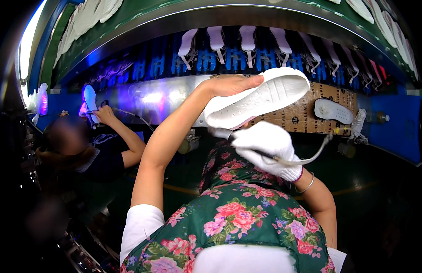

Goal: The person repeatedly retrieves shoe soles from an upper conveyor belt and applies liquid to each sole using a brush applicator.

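Observation:
A white shoe sole (279, 94) is tilted up in front of me, its hollow, patterned side showing. My left hand (236, 85), bare, grips it by the upper left edge, with the thumb pressed over the rim. Just below the sole is my right hand (265, 148) in a white knitted glove, closed round the dark handle of a brush (221, 133). The brush head lies close under the sole's lower left end; I cannot tell whether they touch. A thin, pale tube (306, 159) curves from the handle toward the right.
Printed brown cardboard (290, 120) covers part of the metal bench (142, 98). Another pale sole (333, 111) lies on it at right. Behind hang several lilac strapped shoe parts (248, 38). At left, a co-worker's hand (104, 114) holds a sole under bluish light. White soles (88, 20) line the upper shelf.

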`<action>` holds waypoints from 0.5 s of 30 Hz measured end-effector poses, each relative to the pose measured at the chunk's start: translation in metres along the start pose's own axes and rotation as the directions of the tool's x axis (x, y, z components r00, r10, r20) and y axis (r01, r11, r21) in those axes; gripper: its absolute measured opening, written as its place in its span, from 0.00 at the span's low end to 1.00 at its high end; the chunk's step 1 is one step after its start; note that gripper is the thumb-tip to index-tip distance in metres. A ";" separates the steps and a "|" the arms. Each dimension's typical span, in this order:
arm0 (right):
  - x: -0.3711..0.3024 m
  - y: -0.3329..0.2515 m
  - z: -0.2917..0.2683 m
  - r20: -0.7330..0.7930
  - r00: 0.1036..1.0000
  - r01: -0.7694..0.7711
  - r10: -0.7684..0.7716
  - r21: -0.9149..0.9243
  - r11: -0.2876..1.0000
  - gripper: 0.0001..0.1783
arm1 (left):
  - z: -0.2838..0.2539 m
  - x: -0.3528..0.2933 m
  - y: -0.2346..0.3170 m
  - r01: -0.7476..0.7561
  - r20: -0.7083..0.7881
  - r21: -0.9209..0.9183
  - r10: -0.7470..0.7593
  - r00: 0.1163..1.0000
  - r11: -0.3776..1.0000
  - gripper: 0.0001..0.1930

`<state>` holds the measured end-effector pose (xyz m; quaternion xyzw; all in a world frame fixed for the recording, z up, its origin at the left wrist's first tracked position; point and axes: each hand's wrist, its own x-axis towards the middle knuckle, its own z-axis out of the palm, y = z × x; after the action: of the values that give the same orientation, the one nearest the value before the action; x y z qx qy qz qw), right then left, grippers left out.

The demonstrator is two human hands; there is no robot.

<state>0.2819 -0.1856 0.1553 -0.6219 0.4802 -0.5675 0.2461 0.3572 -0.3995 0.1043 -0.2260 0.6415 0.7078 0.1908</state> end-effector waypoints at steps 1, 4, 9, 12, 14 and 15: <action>0.002 0.002 -0.003 -0.027 1.000 0.003 -0.006 -0.125 0.992 0.13 | 0.002 0.001 0.006 -0.005 0.006 0.119 0.004 1.000 0.993 0.52; -0.002 0.007 0.000 0.007 0.999 0.048 -0.048 -0.145 0.988 0.11 | 0.003 0.009 0.021 0.013 0.008 0.399 -0.017 1.000 0.917 0.47; 0.004 0.000 -0.015 -0.064 0.985 -0.164 0.158 -0.100 0.981 0.09 | -0.001 -0.004 0.025 0.090 -0.107 0.526 -0.040 0.993 0.846 0.45; -0.015 0.000 -0.020 -0.011 0.864 -0.452 0.503 0.423 0.785 0.10 | 0.014 0.007 -0.017 -0.081 -0.199 -0.351 0.010 0.980 0.933 0.44; -0.013 -0.003 -0.029 -0.172 0.800 -0.446 0.576 0.471 0.761 0.11 | 0.030 -0.006 -0.011 -0.130 -0.253 -0.698 -0.074 0.965 0.704 0.46; -0.012 -0.002 -0.030 -0.270 0.768 -0.438 0.580 0.440 0.784 0.11 | 0.041 -0.005 -0.011 -0.237 -0.362 -0.792 -0.118 0.925 0.563 0.47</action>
<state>0.2552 -0.1673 0.1581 -0.2844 0.5624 -0.6661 0.3990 0.3644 -0.3574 0.1015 -0.3970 0.2681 0.8734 -0.0874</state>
